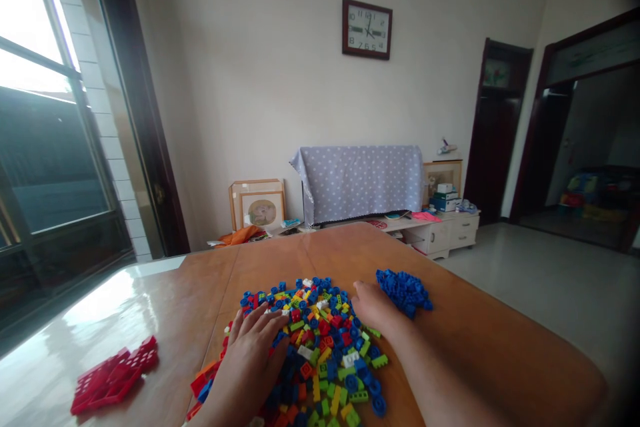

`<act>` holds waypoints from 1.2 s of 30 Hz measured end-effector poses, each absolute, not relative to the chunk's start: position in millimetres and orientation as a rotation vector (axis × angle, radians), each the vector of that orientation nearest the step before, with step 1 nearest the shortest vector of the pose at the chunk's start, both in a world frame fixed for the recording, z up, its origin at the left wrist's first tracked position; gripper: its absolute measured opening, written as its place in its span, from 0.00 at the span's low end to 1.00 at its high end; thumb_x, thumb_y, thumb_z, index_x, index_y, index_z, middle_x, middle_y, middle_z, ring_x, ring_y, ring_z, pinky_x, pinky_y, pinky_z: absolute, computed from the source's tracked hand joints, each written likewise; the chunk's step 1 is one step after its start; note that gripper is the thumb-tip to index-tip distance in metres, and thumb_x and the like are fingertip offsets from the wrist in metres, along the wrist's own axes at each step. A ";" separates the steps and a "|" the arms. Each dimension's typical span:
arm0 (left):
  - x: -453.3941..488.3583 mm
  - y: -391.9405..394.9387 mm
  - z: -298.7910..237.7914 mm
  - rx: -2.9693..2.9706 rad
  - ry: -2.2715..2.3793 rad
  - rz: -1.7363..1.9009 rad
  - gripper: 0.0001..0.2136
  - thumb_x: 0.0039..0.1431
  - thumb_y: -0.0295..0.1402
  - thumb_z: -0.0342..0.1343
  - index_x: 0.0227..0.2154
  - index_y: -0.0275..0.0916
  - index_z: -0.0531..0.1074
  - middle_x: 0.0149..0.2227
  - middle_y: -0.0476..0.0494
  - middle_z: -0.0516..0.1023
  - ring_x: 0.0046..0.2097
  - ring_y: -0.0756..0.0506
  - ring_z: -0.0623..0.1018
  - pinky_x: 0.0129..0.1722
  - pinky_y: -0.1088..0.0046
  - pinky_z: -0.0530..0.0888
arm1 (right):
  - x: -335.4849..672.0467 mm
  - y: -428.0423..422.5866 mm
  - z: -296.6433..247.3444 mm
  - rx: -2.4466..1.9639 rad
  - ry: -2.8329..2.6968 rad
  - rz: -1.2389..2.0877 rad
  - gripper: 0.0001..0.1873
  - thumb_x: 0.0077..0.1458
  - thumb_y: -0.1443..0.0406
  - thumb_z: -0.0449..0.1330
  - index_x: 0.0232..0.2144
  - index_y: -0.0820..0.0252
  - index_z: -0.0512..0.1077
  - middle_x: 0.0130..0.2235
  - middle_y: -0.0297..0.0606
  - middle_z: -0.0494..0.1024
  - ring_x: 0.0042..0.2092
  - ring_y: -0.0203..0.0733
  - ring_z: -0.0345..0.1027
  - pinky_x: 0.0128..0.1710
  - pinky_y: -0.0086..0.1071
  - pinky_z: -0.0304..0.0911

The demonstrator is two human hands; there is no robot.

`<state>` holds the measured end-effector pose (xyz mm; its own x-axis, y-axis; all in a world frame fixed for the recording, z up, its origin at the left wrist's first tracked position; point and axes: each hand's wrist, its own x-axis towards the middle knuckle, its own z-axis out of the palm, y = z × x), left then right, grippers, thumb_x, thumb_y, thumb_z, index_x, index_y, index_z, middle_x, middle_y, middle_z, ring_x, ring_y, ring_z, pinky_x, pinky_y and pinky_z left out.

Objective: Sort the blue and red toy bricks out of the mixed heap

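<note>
A wide heap of mixed toy building bricks (pixel 325 353) in red, blue, green, yellow, orange and white covers the middle of the table. Over its left side lies my left hand (pixel 255 347), fingers stretched and slightly spread, resting on the bricks. My right hand (pixel 373 305) is at the heap's right edge with its fingers curled in. Whatever those fingers hold, if anything, is hidden. Just beyond that hand sits a separate pile of blue bricks (pixel 404 291). Far to the left lie red pieces with holes (pixel 116 373), grouped together.
The brown wooden table (pixel 500 360) has a glossy surface and a rounded right corner. Behind it, a low white cabinet (pixel 450 233) carries boxes and a cloth-covered object (pixel 363 183). A framed picture (pixel 263 208) leans on the wall below a clock (pixel 367 29).
</note>
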<state>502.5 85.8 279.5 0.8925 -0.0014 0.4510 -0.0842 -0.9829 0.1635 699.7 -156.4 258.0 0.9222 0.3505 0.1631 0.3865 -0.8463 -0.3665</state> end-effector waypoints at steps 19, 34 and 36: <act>497.5 75.3 274.9 2.855 0.015 0.364 0.23 0.65 0.49 0.50 0.59 0.49 0.70 0.63 0.43 0.70 0.65 0.33 0.66 0.66 0.43 0.56 | 684.1 -141.6 255.7 -2.376 -0.877 -0.070 0.19 0.55 0.70 0.53 0.45 0.58 0.78 0.49 0.43 0.81 0.52 0.46 0.73 0.51 0.32 0.62; 494.7 74.9 273.9 2.779 -0.067 0.474 0.16 0.66 0.42 0.51 0.53 0.49 0.73 0.58 0.43 0.74 0.59 0.37 0.72 0.62 0.51 0.64 | 647.3 -117.4 256.1 -1.762 -0.999 0.247 0.19 0.62 0.61 0.54 0.52 0.56 0.76 0.48 0.40 0.81 0.51 0.47 0.75 0.55 0.41 0.68; 495.0 74.9 274.8 2.756 -0.083 0.500 0.16 0.67 0.41 0.51 0.53 0.47 0.73 0.56 0.42 0.75 0.57 0.38 0.73 0.60 0.54 0.67 | 642.1 -116.8 259.2 -1.699 -0.991 0.314 0.19 0.61 0.62 0.55 0.52 0.58 0.76 0.49 0.41 0.81 0.52 0.47 0.75 0.56 0.42 0.67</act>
<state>495.0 74.9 274.8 0.9365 0.0031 0.3508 -0.1157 -0.9413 0.3171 642.1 -116.8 259.2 0.6165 0.7416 0.2646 0.4536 -0.0598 -0.8892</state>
